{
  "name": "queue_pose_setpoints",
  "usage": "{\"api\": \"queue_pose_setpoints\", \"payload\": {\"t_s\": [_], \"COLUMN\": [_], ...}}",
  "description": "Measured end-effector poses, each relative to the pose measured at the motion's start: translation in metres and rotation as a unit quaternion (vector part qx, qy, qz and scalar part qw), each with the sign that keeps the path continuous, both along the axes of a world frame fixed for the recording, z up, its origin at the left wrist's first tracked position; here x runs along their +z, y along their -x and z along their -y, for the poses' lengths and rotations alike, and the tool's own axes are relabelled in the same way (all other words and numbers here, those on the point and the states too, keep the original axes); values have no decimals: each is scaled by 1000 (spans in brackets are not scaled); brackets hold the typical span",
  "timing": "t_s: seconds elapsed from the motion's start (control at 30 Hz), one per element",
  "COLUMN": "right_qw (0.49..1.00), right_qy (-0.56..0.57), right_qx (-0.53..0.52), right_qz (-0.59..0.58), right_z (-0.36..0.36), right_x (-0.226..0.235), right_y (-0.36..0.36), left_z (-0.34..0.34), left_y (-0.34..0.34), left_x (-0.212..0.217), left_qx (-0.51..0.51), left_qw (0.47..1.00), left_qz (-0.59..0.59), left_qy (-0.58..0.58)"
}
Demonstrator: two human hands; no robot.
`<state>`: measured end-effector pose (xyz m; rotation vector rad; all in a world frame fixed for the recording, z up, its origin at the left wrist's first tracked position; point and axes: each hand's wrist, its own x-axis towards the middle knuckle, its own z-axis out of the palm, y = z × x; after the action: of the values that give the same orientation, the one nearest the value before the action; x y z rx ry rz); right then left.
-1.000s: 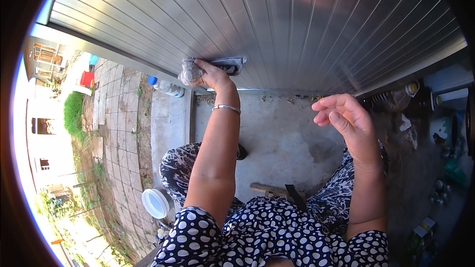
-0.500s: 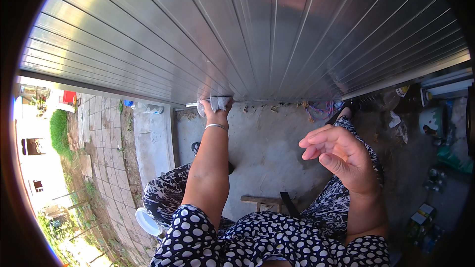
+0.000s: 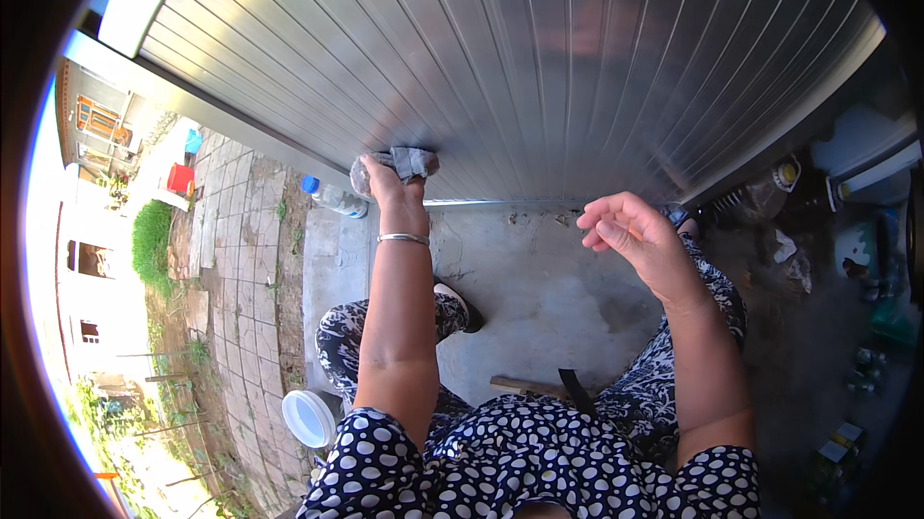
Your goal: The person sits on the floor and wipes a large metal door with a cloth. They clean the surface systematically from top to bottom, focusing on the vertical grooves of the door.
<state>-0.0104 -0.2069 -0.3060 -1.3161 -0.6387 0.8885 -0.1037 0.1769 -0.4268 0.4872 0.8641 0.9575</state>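
My left hand (image 3: 387, 182) presses a crumpled grey cloth (image 3: 414, 162) against the lower part of a ribbed silver metal door (image 3: 539, 86), close to its left edge. Fingers are wrapped round the cloth and partly hidden by it. A silver bracelet (image 3: 402, 238) circles that wrist. My right hand (image 3: 635, 235) hovers in front of the door's bottom right part, fingers loosely bent and apart, with nothing in them.
Just left of the cloth lies a clear plastic bottle (image 3: 337, 200) with a blue cap. A white bucket (image 3: 310, 418) stands by my left leg, and a wooden stool (image 3: 525, 387) is beneath me. Clutter, including a dark bottle (image 3: 778, 184), fills the right side.
My left hand has slid the cloth up and leftward on the door. My right hand has moved forward, nearer the door. The view has shifted, showing more of the yard at left.
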Motion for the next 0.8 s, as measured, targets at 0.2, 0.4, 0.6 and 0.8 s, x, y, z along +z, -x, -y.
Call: {"api": "queue_pose_setpoints", "payload": {"t_s": [0.2, 0.4, 0.6, 0.8], "right_qw": [1000, 1000, 1000, 1000], "right_qy": [8, 0, 10, 13], "right_qx": [-7, 11, 7, 13], "right_qz": [5, 6, 12, 8], "right_z": [0, 0, 3, 2], "right_x": [-10, -8, 3, 7], "right_y": [-1, 3, 5, 5], "left_z": [-3, 17, 21, 22], "left_y": [-3, -19, -24, -25], "left_x": [150, 239, 187, 109], "left_qx": [115, 174, 238, 229], "left_qw": [957, 917, 942, 964], "left_qz": [25, 13, -100, -128], "left_qy": [-267, -359, -215, -50]}}
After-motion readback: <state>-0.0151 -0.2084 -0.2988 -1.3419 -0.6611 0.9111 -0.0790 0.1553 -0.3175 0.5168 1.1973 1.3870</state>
